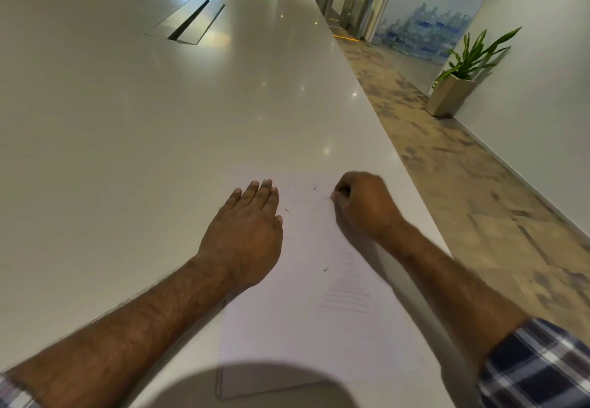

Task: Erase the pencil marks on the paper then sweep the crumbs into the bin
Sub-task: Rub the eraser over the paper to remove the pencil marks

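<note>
1. Long and glossy, a pale table runs away down an office hallway, with a mottled brown floor along its right edge and smooth white walls beyond.
2. Set into the far tabletop is a flat metal hatch, rectangular, with one dark slot down its middle.
3. One sheet of white paper lies flat near the table's right edge, thin and matte, with faint rows of grey lines on its right half.
4. Three small dark crumbs lie on the sheet: one between the hands near the far end, one just beside the left thumb, one nearer the camera.
5. Flat on the paper's left part rests the left hand, fingers straight and together, holding nothing.
6. On the far right part of the sheet is the right hand, curled into a fist and blurred; something pale seems to show at the fingertips, but I cannot tell what it grips, if anything.
7. Checked sleeves are rolled up on both forearms.
8. Two tapered square planters hold green spiky plants: one on the floor by the right wall, another far off at the table's end.
9. Stacked water bottles show behind a glass wall, too blurred to count.
10. No bin is in view.
</note>
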The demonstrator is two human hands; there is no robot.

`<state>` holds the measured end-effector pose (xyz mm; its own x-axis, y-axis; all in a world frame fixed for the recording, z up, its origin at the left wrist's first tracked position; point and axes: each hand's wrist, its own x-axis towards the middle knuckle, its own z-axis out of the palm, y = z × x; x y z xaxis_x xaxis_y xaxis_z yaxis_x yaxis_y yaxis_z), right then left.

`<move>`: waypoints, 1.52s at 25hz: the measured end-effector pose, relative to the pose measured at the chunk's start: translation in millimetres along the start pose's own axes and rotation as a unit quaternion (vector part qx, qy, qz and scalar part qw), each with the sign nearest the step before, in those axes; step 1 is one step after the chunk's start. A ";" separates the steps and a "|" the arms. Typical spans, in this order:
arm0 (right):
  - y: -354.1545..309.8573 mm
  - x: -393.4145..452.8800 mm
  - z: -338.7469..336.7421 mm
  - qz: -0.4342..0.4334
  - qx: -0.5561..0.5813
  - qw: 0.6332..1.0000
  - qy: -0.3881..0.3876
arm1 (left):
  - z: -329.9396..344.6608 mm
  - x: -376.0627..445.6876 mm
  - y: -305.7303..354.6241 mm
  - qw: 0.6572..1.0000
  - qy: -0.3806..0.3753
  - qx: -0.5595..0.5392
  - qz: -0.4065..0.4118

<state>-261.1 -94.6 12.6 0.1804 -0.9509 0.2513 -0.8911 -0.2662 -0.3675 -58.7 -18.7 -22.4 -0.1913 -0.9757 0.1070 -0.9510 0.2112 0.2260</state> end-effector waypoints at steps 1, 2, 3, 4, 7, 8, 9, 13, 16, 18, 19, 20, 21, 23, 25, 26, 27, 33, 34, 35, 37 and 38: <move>7.3 7.3 -3.0 0.020 -0.010 1.000 0.016 | 0.0 -0.2 0.1 1.000 0.001 0.001 -0.001; 8.5 10.1 -4.4 0.028 -0.014 0.999 0.023 | 0.0 -0.8 0.4 1.000 0.002 0.003 -0.002; 4.4 9.3 -1.7 0.017 -0.009 1.000 0.019 | -0.2 -1.2 0.7 1.000 0.003 0.004 -0.004; -5.0 3.9 3.8 -0.007 -0.007 1.000 0.003 | -0.3 -1.4 1.2 1.000 0.002 0.002 -0.005; -13.8 -0.9 12.9 -0.047 -0.004 0.999 -0.023 | 0.0 0.1 0.7 1.000 0.004 -0.006 -0.004; -8.5 6.7 11.0 -0.021 -0.011 1.000 -0.005 | 0.0 0.5 0.1 1.000 0.005 -0.005 -0.002; -1.6 14.9 9.1 0.003 -0.019 1.000 0.011 | 0.1 0.3 0.3 1.000 0.005 -0.004 -0.002; -13.5 8.0 19.1 -0.034 -0.044 0.998 -0.021 | -0.9 -1.5 2.1 1.000 0.001 -0.003 -0.006; -7.7 10.3 18.0 -0.022 -0.053 0.998 0.004 | 0.4 1.0 -1.1 1.000 0.007 -0.004 -0.001; 7.0 24.2 4.1 0.037 -0.057 0.997 0.020 | 0.9 0.2 -0.1 1.000 0.005 0.000 -0.001; 7.7 23.4 -0.9 0.042 -0.045 0.998 0.014 | 0.7 -0.9 1.0 1.000 0.003 -0.001 -0.004; 1.3 15.2 -2.9 0.028 -0.025 0.999 -0.003 | 0.0 -1.5 1.5 1.000 0.002 -0.001 -0.005; -10.6 1.3 -2.2 -0.007 -0.010 1.000 -0.029 | 0.0 -1.3 1.2 1.000 0.004 -0.001 -0.006; -25.9 -23.6 2.3 -0.077 0.000 0.995 -0.068 | 1.9 2.0 -1.0 1.000 0.017 0.001 -0.001; -11.7 -17.8 1.3 -0.053 -0.015 0.998 -0.023 | 3.5 2.8 -0.9 1.000 0.012 0.008 0.000; -1.6 -9.4 -3.5 -0.026 -0.018 1.000 0.003 | 4.1 2.7 -0.9 1.000 0.013 0.009 -0.002; 4.7 -4.8 -7.0 -0.004 -0.018 1.000 0.014 | 4.5 1.7 -0.5 1.000 0.011 0.009 -0.004; -6.8 -22.0 -0.1 -0.043 -0.009 0.999 -0.020 | 2.9 1.7 -0.2 1.000 0.015 0.007 -0.002; -0.8 -13.6 -4.8 -0.012 -0.010 1.000 -0.004 | 2.6 1.8 -0.4 1.000 0.013 0.008 -0.002; 3.9 -7.8 -8.3 0.003 -0.013 1.000 0.003 | 2.7 1.4 -0.5 1.000 0.012 0.010 -0.004; -0.8 -14.2 -5.2 -0.018 -0.021 1.000 -0.010 | 1.5 0.4 0.2 1.000 0.008 0.010 -0.006; -9.8 -26.3 -0.5 -0.047 -0.026 0.998 -0.032 | 1.1 0.4 0.6 1.000 0.007 0.007 -0.008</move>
<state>-257.3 -66.9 10.0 0.2895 -0.9304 0.2248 -0.8889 -0.3485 -0.2974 -59.6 -19.0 -23.2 -0.1735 -0.9778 0.1175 -0.9570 0.1956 0.2144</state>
